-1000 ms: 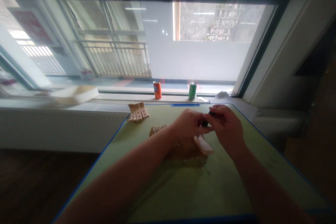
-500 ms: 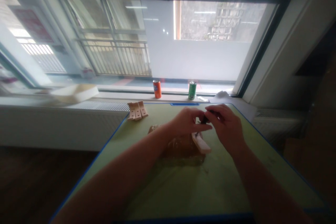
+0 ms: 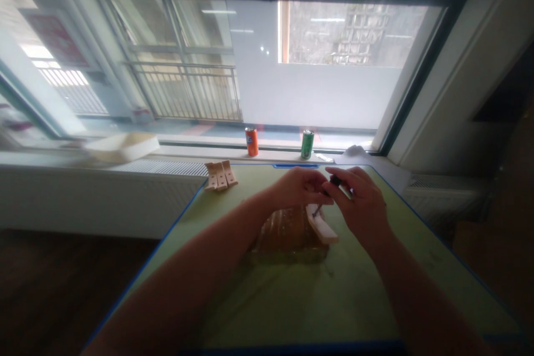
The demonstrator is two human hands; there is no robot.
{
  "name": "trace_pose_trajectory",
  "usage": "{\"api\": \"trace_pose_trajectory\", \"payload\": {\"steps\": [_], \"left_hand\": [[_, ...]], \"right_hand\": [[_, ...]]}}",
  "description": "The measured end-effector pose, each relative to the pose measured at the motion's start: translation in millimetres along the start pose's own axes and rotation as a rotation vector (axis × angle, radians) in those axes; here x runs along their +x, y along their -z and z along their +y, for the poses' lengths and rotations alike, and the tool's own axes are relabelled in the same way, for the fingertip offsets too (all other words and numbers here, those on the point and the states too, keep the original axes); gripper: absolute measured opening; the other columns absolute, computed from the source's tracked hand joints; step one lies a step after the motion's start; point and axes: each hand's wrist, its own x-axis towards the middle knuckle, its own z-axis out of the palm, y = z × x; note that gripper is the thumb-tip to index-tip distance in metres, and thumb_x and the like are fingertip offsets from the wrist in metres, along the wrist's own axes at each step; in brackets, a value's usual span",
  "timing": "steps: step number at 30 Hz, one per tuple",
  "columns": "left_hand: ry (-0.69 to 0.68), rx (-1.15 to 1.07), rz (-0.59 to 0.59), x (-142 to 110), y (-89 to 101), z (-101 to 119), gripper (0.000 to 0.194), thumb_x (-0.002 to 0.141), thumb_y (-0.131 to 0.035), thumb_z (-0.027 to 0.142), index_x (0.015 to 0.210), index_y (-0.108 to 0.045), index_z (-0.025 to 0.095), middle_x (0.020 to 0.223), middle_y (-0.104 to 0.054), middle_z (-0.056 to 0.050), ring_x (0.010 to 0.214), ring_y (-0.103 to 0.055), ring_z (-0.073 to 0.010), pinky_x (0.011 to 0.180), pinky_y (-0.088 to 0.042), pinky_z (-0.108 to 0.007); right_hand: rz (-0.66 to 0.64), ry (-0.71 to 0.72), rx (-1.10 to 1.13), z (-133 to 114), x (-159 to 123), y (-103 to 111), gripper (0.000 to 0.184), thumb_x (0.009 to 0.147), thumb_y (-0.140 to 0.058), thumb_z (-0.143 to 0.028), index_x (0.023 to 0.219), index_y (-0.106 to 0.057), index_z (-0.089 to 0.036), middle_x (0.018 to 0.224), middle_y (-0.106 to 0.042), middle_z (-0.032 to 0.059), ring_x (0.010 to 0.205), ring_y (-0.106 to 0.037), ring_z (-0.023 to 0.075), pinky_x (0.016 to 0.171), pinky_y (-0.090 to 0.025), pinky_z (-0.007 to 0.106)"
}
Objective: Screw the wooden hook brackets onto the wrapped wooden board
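My right hand (image 3: 361, 194) grips the black handle of a screwdriver (image 3: 335, 180) between thumb and fingers. Its thin shaft (image 3: 317, 210) slants down to the pale wooden piece (image 3: 324, 229). Beside it, my left hand (image 3: 302, 186) is closed, with thumb and fingertips pinched around the lower part of the screwdriver; the exact contact is partly hidden. The wooden piece rests against the right side of a brown, shiny block (image 3: 287, 232), which looks wrapped in clear film. My left forearm covers part of that block.
Several notched wooden pieces with holes (image 3: 221, 176) stand at the table's far left corner. On the windowsill are an orange can (image 3: 251, 142), a green can (image 3: 307, 144) and a cream tray (image 3: 123, 147). A blue edge borders the green tabletop (image 3: 267, 306).
The screwdriver's handle has tipped up and shows more clearly between my right fingers, and its shaft is now seen down to the wooden piece. My left fingers have curled in closer.
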Motion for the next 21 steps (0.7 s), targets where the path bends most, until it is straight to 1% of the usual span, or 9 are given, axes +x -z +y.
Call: {"api": "trace_pose_trajectory", "payload": {"steps": [4, 6, 8, 10, 13, 14, 16, 18, 21], "left_hand": [[-0.076, 0.216, -0.034, -1, 1.0, 3, 0.023, 0.071, -0.063, 0.035, 0.071, -0.063, 0.012, 0.058, -0.052, 0.003, 0.054, -0.046, -0.0061, 0.050, -0.037, -0.018], [-0.086, 0.245, -0.076, -1, 0.4, 3, 0.022, 0.073, -0.060, 0.034, 0.077, -0.065, 0.013, 0.058, -0.054, 0.003, 0.053, -0.047, -0.0060, 0.049, -0.037, -0.018], [-0.078, 0.271, -0.045, -1, 0.5, 4, 0.023, 0.074, -0.059, 0.035, 0.082, -0.067, 0.015, 0.059, -0.057, 0.003, 0.053, -0.049, -0.0062, 0.049, -0.038, -0.018], [-0.080, 0.284, 0.137, -1, 3.3, 7, 0.024, 0.075, -0.058, 0.037, 0.080, -0.068, 0.016, 0.061, -0.060, 0.001, 0.054, -0.051, -0.0068, 0.051, -0.040, -0.020], [-0.102, 0.236, 0.619, -1, 14.7, 15, 0.032, 0.082, -0.050, 0.040, 0.065, -0.063, 0.016, 0.052, -0.056, 0.002, 0.049, -0.050, -0.0061, 0.051, -0.041, -0.021], [-0.108, 0.214, 0.769, -2, 20.1, 19, 0.036, 0.084, -0.046, 0.041, 0.061, -0.060, 0.016, 0.048, -0.052, 0.002, 0.046, -0.047, -0.0056, 0.050, -0.040, -0.021], [-0.103, 0.206, 0.965, -3, 31.7, 25, 0.041, 0.087, -0.038, 0.042, 0.060, -0.056, 0.017, 0.045, -0.047, 0.003, 0.042, -0.043, -0.0052, 0.046, -0.037, -0.021], [-0.064, 0.294, 0.987, -6, 42.5, 29, 0.041, 0.086, -0.038, 0.044, 0.062, -0.057, 0.016, 0.049, -0.051, 0.002, 0.046, -0.046, -0.0061, 0.049, -0.038, -0.022], [0.115, 0.570, 0.876, -23, 53.2, 29, 0.039, 0.079, -0.047, 0.049, 0.069, -0.062, 0.015, 0.059, -0.060, -0.001, 0.054, -0.053, -0.0099, 0.055, -0.040, -0.025]], "right_hand": [[0.075, 0.001, -0.025, -4, 0, 0, 0.019, 0.075, -0.063, -0.030, 0.091, -0.065, -0.021, 0.074, -0.054, 0.0019, 0.070, -0.051, 0.0151, 0.066, -0.045, 0.030], [0.079, 0.003, 0.037, -2, 0, -2, 0.016, 0.075, -0.062, -0.029, 0.088, -0.064, -0.021, 0.079, -0.057, 0.0025, 0.073, -0.053, 0.0152, 0.068, -0.045, 0.031], [0.080, -0.092, 0.181, 5, 1, -7, 0.014, 0.078, -0.058, -0.030, 0.089, -0.061, -0.022, 0.080, -0.060, 0.0020, 0.073, -0.055, 0.0146, 0.067, -0.046, 0.031], [0.155, -0.267, 0.415, 18, 2, -14, 0.014, 0.082, -0.051, -0.032, 0.090, -0.056, -0.022, 0.072, -0.058, -0.0003, 0.066, -0.055, 0.0127, 0.062, -0.046, 0.029], [0.338, -0.506, 0.687, 44, 3, -25, 0.018, 0.085, -0.042, -0.040, 0.092, -0.046, -0.024, 0.064, -0.050, -0.0052, 0.054, -0.052, 0.0095, 0.054, -0.046, 0.025], [0.291, -0.573, 0.640, 52, 2, -28, 0.020, 0.085, -0.040, -0.042, 0.094, -0.045, -0.024, 0.064, -0.048, -0.0053, 0.051, -0.051, 0.0090, 0.050, -0.044, 0.024], [0.053, -0.639, 0.463, 64, -2, -33, 0.026, 0.084, -0.039, -0.045, 0.094, -0.047, -0.023, 0.064, -0.048, -0.0042, 0.045, -0.047, 0.0089, 0.042, -0.039, 0.022], [-0.111, -0.638, 0.366, 71, -9, -38, 0.028, 0.079, -0.047, -0.044, 0.088, -0.055, -0.019, 0.057, -0.049, -0.0033, 0.041, -0.044, 0.0099, 0.040, -0.038, 0.024], [-0.299, -0.590, 0.151, 75, -21, -44, 0.033, 0.072, -0.058, -0.038, 0.098, -0.059, -0.017, 0.065, -0.058, 0.0026, 0.055, -0.054, 0.0156, 0.054, -0.044, 0.031]]}}
